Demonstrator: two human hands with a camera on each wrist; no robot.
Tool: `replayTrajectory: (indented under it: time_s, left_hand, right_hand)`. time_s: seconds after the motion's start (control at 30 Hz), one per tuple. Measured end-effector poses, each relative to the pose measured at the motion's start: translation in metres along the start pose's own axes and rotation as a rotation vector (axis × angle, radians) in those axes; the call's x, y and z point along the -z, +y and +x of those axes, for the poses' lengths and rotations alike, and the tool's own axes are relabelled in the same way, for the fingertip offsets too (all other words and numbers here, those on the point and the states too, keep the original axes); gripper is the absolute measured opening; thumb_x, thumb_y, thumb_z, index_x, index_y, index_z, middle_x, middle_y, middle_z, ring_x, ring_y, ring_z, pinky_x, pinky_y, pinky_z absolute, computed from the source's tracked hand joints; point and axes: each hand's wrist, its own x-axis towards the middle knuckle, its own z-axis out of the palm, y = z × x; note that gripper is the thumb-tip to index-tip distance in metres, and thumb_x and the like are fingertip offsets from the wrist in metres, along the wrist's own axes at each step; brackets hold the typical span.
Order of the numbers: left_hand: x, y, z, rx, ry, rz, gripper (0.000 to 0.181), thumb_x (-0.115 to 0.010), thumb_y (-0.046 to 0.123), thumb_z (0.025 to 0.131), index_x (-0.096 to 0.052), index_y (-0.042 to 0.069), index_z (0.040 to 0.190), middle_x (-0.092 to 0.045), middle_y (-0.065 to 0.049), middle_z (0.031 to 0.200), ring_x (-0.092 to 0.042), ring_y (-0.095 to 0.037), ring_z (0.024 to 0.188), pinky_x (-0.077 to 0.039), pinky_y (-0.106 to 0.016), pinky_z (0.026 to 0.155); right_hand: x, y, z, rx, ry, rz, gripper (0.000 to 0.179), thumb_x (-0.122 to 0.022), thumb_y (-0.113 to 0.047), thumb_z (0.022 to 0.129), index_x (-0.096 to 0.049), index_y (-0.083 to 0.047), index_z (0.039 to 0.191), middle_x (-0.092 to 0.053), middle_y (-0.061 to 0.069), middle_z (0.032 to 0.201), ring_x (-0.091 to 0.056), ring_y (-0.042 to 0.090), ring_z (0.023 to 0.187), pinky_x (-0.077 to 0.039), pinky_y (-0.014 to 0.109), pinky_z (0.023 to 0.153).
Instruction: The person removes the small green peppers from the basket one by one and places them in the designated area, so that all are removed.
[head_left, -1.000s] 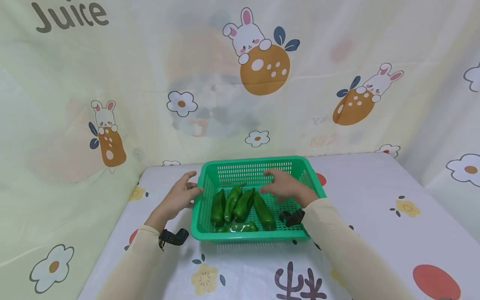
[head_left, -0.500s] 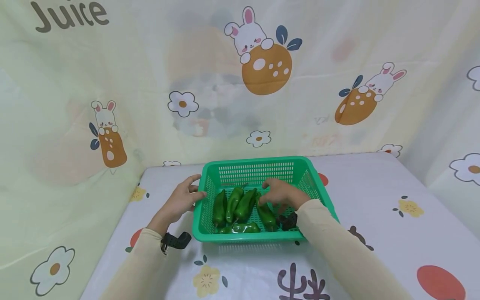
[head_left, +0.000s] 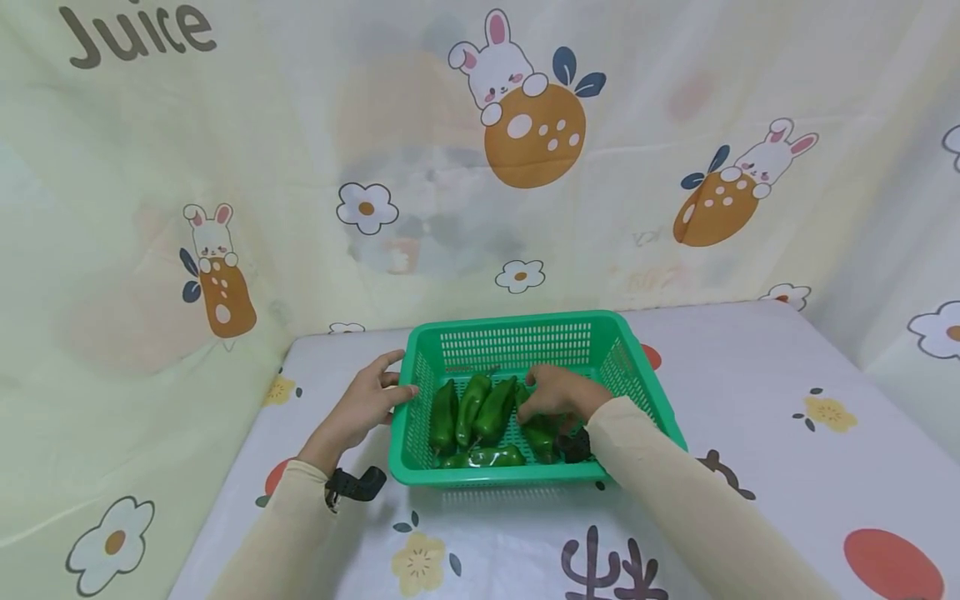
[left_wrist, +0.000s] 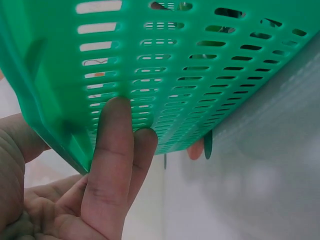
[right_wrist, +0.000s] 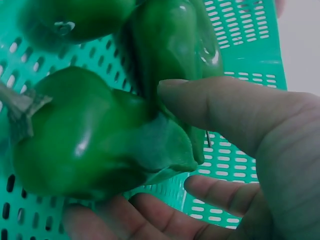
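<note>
A green plastic basket (head_left: 517, 476) holds several long green peppers (head_left: 495, 412). My left hand (head_left: 365, 398) grips its left side, the thumb over the rim. In the left wrist view, the fingers (left_wrist: 107, 165) press the slotted outer wall. Inside the basket, my right hand (head_left: 558, 392) holds the rightmost green pepper (right_wrist: 75, 130) near its pointed end, the thumb above and fingers curled below it in the right wrist view. That pepper's stem end points toward the basket's front; the hand hides part of it in the head view.
Three peppers lie side by side left of the held one, and another pepper (head_left: 487, 457) lies crosswise along the front wall. The basket stands on a table with a printed white cloth (head_left: 750, 400). A patterned curtain (head_left: 300, 125) hangs behind.
My right hand has come down onto the rightmost pepper and its fingers have drawn in around it. My left thumb has moved onto the basket's rim.
</note>
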Motion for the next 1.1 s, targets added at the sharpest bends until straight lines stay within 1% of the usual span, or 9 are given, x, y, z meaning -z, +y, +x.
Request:
replayTrajectory:
  time_s: [0.2, 0.37, 0.47, 0.63, 0.73, 0.8, 0.9, 1.0, 1.1]
  left_hand:
    - [0.0014, 0.0026, -0.0025, 0.015, 0.005, -0.017, 0.075, -0.063, 0.012, 0.093, -0.021, 0.015, 0.155, -0.056, -0.020, 0.132, -0.069, -0.028, 0.093, -0.060, -0.041, 0.068]
    - [0.0013, 0.0018, -0.0053, 0.024, 0.006, -0.017, 0.075, -0.063, 0.012, 0.093, -0.021, 0.016, 0.155, -0.055, -0.021, 0.133, -0.069, -0.028, 0.094, -0.060, -0.041, 0.069]
    - [0.0009, 0.0005, -0.0051, 0.021, 0.009, -0.016, 0.075, -0.064, 0.011, 0.093, -0.021, 0.016, 0.155, -0.055, -0.021, 0.133, -0.069, -0.027, 0.093, -0.061, -0.041, 0.069]
    - [0.0014, 0.0003, -0.0041, 0.021, 0.016, -0.014, 0.075, -0.064, 0.011, 0.093, -0.022, 0.017, 0.155, -0.055, -0.020, 0.133, -0.070, -0.027, 0.092, -0.061, -0.041, 0.068]
    - [0.0010, 0.0003, -0.0031, 0.017, 0.014, -0.009, 0.075, -0.064, 0.011, 0.093, -0.022, 0.016, 0.155, -0.056, -0.020, 0.132, -0.070, -0.026, 0.091, -0.061, -0.041, 0.068]
    - [0.0004, -0.0002, -0.0025, 0.015, 0.010, -0.009, 0.074, -0.064, 0.011, 0.093, -0.021, 0.015, 0.155, -0.056, -0.021, 0.132, -0.069, -0.026, 0.091, -0.061, -0.041, 0.067]
    - [-0.0009, -0.0008, -0.0022, 0.015, 0.004, -0.008, 0.074, -0.063, 0.010, 0.094, -0.021, 0.015, 0.155, -0.056, -0.021, 0.132, -0.069, -0.027, 0.092, -0.061, -0.041, 0.068]
    - [-0.0020, -0.0017, -0.0016, 0.015, 0.007, -0.006, 0.074, -0.063, 0.010, 0.093, -0.022, 0.015, 0.155, -0.056, -0.021, 0.131, -0.070, -0.027, 0.091, -0.061, -0.042, 0.067]
    - [-0.0027, -0.0021, -0.0004, 0.015, 0.015, -0.003, 0.074, -0.064, 0.010, 0.093, -0.023, 0.016, 0.154, -0.056, -0.021, 0.131, -0.070, -0.027, 0.091, -0.061, -0.041, 0.067]
  right_hand:
    - [-0.0013, -0.0005, 0.0028, -0.007, -0.007, -0.025, 0.077, -0.076, -0.022, 0.084, -0.035, 0.000, 0.145, -0.047, 0.022, 0.135, -0.061, 0.034, 0.097, -0.058, 0.040, 0.056]
    - [-0.0025, 0.0000, 0.0033, -0.012, -0.009, -0.036, 0.070, -0.075, -0.020, 0.083, -0.041, 0.003, 0.140, -0.054, 0.019, 0.122, -0.061, 0.032, 0.093, -0.059, 0.042, 0.058]
    - [-0.0033, 0.0006, 0.0036, -0.018, -0.002, -0.039, 0.068, -0.074, -0.019, 0.083, -0.043, 0.003, 0.138, -0.056, 0.018, 0.116, -0.063, 0.031, 0.091, -0.058, 0.041, 0.056]
    - [-0.0033, -0.0002, 0.0033, -0.017, 0.011, -0.063, 0.064, -0.074, -0.020, 0.083, -0.047, 0.003, 0.136, -0.058, 0.016, 0.112, -0.064, 0.030, 0.086, -0.058, 0.040, 0.053]
    - [-0.0023, -0.0015, 0.0021, -0.021, 0.025, -0.073, 0.051, -0.072, -0.019, 0.083, -0.055, 0.003, 0.125, -0.059, 0.014, 0.104, -0.063, 0.029, 0.082, -0.058, 0.040, 0.052]
    - [-0.0016, -0.0022, 0.0007, -0.029, 0.035, -0.079, 0.037, -0.072, -0.018, 0.082, -0.060, 0.002, 0.112, -0.059, 0.013, 0.096, -0.062, 0.028, 0.078, -0.057, 0.040, 0.052]
    - [-0.0011, -0.0020, -0.0010, -0.037, 0.047, -0.097, 0.018, -0.071, -0.016, 0.082, -0.061, -0.003, 0.090, -0.058, 0.012, 0.086, -0.061, 0.027, 0.073, -0.057, 0.040, 0.051]
    - [0.0003, -0.0021, -0.0025, -0.037, 0.057, -0.123, 0.016, -0.071, -0.014, 0.082, -0.057, -0.006, 0.077, -0.057, 0.011, 0.077, -0.062, 0.027, 0.070, -0.057, 0.040, 0.050]
    - [0.0026, -0.0029, -0.0039, -0.028, 0.063, -0.153, 0.019, -0.071, -0.014, 0.083, -0.056, -0.007, 0.073, -0.059, 0.012, 0.075, -0.064, 0.027, 0.067, -0.057, 0.039, 0.049]
